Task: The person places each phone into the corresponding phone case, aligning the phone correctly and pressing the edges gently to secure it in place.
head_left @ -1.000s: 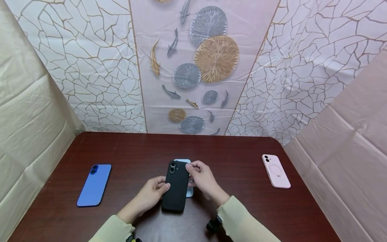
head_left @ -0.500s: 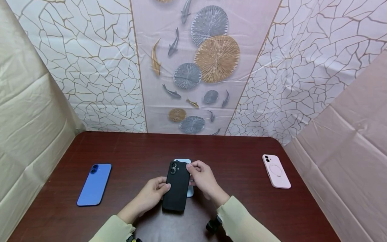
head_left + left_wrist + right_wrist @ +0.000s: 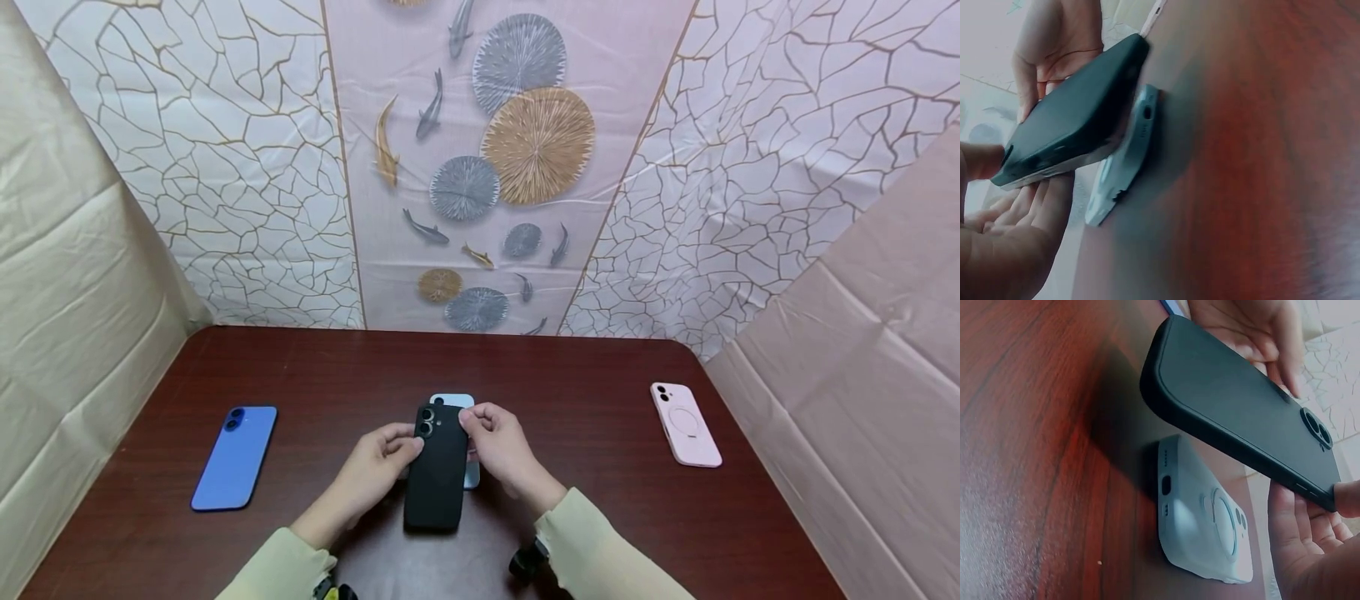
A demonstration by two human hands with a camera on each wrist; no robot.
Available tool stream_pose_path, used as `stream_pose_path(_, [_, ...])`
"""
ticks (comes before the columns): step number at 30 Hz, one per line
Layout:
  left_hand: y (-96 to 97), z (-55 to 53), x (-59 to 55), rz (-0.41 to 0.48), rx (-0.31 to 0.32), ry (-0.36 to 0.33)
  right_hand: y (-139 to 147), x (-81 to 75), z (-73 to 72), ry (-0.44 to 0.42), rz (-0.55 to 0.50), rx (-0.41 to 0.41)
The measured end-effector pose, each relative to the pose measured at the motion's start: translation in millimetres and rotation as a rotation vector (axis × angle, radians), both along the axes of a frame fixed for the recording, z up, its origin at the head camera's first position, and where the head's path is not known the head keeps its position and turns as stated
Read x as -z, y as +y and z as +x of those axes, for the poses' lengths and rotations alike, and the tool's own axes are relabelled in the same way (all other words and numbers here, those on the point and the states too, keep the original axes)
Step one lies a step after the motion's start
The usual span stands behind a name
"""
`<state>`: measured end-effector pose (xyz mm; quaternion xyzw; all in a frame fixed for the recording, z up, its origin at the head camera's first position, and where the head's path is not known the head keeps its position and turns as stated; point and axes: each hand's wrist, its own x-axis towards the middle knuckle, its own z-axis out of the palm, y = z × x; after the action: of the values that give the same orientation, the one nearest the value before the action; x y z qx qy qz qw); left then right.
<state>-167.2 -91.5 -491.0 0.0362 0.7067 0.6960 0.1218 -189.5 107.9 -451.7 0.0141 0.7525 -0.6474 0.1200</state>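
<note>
Pinching black phone (image 3: 437, 479) with left hand (image 3: 371, 471) and right hand (image 3: 504, 446), pale phone (image 3: 1190, 512) below, its port (image 3: 1166, 485) visible only in wrist views

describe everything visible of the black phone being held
The black phone has a matte, rubbery-looking back with rounded corners, two ringed lenses at its far end and buttons along one side. Its back faces up. It is tilted above the pale blue phone, with a gap between. The left hand and right hand grip its opposite long edges.
</note>
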Motion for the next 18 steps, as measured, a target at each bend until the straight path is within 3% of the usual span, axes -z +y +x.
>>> stream_pose_path(5, [-1.1,-3.5,-8.0,0.003,-0.136,-0.001,-3.3,-0.1,2.8,0.009,0.004,-0.037])
stream_pose_path(8, [-2.1,-4.7,-9.2,-0.024,-0.181,-0.002,-2.5,9.8,-0.4,0.014,0.0,-0.052])
stream_pose_path(18, [-3.1,-4.2,-13.0,-0.007,-0.236,0.007,-4.4,5.4,0.5,0.024,0.006,-0.088])
